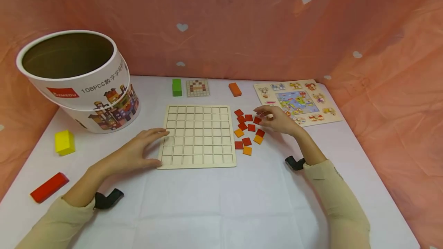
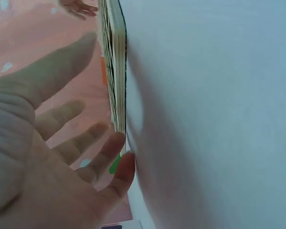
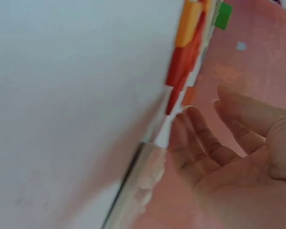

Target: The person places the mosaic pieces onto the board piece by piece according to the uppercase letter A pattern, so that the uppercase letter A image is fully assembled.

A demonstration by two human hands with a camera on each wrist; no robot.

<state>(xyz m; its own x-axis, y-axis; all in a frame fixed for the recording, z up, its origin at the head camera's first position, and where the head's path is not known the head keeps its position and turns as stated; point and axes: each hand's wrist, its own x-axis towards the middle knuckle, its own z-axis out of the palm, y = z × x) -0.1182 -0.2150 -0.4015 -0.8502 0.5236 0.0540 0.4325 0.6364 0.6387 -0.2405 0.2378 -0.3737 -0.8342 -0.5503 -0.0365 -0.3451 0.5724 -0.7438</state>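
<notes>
A pale wooden grid board (image 1: 197, 135) lies flat in the middle of the table, its squares bare. My left hand (image 1: 140, 151) is at the board's left edge, thumb and fingers spread apart; the left wrist view shows the fingertips (image 2: 126, 164) right by the board's side. Several red and orange square tiles (image 1: 251, 127) are scattered just right of the board. Over their right side hovers my right hand (image 1: 277, 120), fingers loosely bent. In the right wrist view its palm shows bare, with the red tiles (image 3: 178, 64) beyond the fingertips.
Behind the board lie a green block (image 1: 177, 87), a small pattern card (image 1: 198, 88) and an orange block (image 1: 235, 89). A picture puzzle board (image 1: 328, 118) sits back right. At left stand a large white bucket (image 1: 100, 105), a yellow block (image 1: 64, 142) and a red block (image 1: 49, 187).
</notes>
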